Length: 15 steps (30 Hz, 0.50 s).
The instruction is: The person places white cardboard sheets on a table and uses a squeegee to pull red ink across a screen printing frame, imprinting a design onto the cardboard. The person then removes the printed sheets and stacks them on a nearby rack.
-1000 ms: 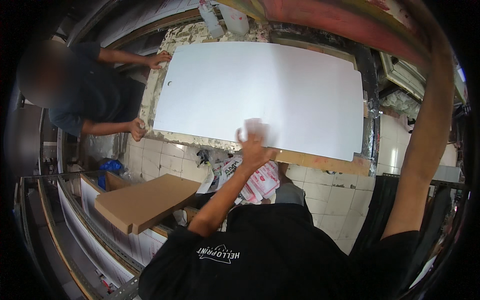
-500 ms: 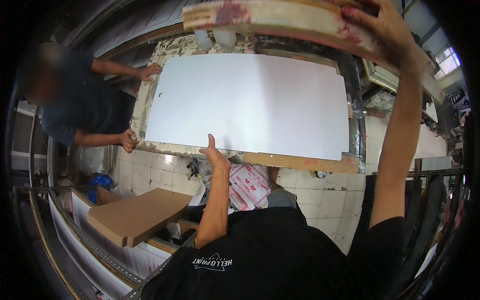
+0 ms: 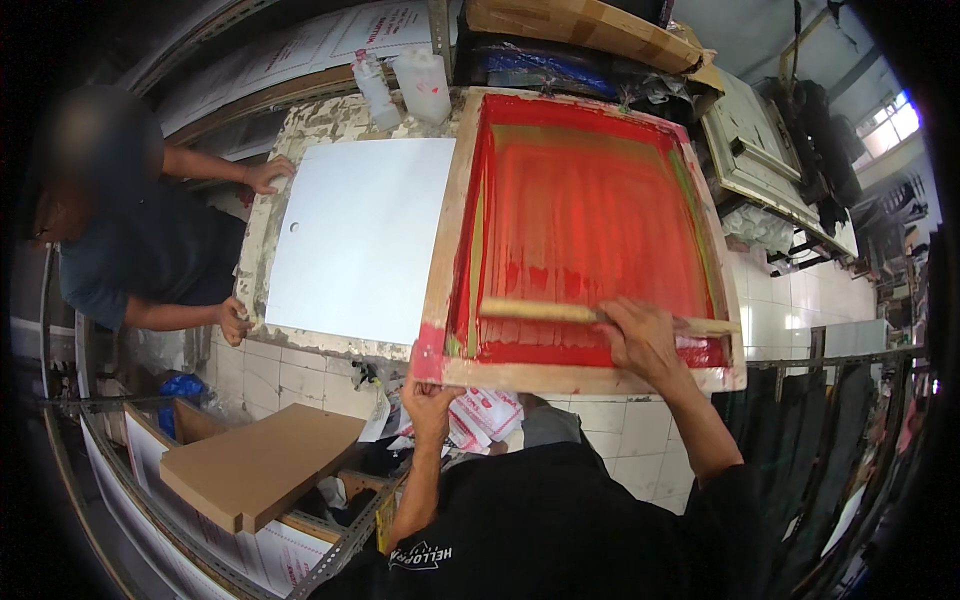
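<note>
A wooden screen-printing frame (image 3: 560, 378) lies lowered over the right part of a white sheet (image 3: 360, 230), its mesh (image 3: 600, 220) smeared with red ink. My left hand (image 3: 428, 402) is closed on the frame's near left corner, which is stained pink. My right hand (image 3: 640, 338) grips a long wooden squeegee (image 3: 535, 310), lying crosswise on the inked mesh near the frame's front side. The sheet's left part shows, with a small round hole near its left edge; the rest is hidden under the frame.
At the left a co-worker's hands (image 3: 268, 176) rest at the worktable's (image 3: 262, 235) edge. Two whitish plastic bottles (image 3: 420, 85) stand at its back. A stack of brown cardboard (image 3: 265, 460) lies on a rack at lower left. A wrapped cardboard bundle (image 3: 590, 35) sits behind the frame.
The raised frame has come down over the sheet's right part. My right hand has gone from its upper edge to the squeegee; my left hand has moved from the sheet's edge to the frame's corner.
</note>
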Available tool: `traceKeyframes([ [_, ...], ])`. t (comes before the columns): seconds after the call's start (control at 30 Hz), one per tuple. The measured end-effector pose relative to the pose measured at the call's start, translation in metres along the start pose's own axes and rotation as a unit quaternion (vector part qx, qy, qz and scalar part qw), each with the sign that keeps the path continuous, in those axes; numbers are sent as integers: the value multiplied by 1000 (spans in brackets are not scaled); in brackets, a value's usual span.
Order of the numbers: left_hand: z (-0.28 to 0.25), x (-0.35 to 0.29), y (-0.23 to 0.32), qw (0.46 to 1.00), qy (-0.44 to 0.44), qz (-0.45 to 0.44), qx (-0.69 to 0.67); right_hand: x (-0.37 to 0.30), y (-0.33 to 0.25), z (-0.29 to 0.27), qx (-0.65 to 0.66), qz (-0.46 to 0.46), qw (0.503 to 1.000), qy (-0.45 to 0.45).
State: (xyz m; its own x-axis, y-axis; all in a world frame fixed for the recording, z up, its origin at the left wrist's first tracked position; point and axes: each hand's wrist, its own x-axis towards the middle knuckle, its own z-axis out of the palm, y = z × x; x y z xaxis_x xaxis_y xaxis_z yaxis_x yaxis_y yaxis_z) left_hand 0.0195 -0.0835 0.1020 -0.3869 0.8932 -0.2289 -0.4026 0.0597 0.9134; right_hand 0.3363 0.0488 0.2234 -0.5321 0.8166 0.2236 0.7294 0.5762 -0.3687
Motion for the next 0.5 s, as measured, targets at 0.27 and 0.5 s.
traceKeyframes([
  [0.27,-30,-9,-38,983,86,-134,88,236,211,73,-51,11,993,102],
  [0.5,-15,-11,-18,980,87,-60,169,356,297,118,-96,19,993,70],
])
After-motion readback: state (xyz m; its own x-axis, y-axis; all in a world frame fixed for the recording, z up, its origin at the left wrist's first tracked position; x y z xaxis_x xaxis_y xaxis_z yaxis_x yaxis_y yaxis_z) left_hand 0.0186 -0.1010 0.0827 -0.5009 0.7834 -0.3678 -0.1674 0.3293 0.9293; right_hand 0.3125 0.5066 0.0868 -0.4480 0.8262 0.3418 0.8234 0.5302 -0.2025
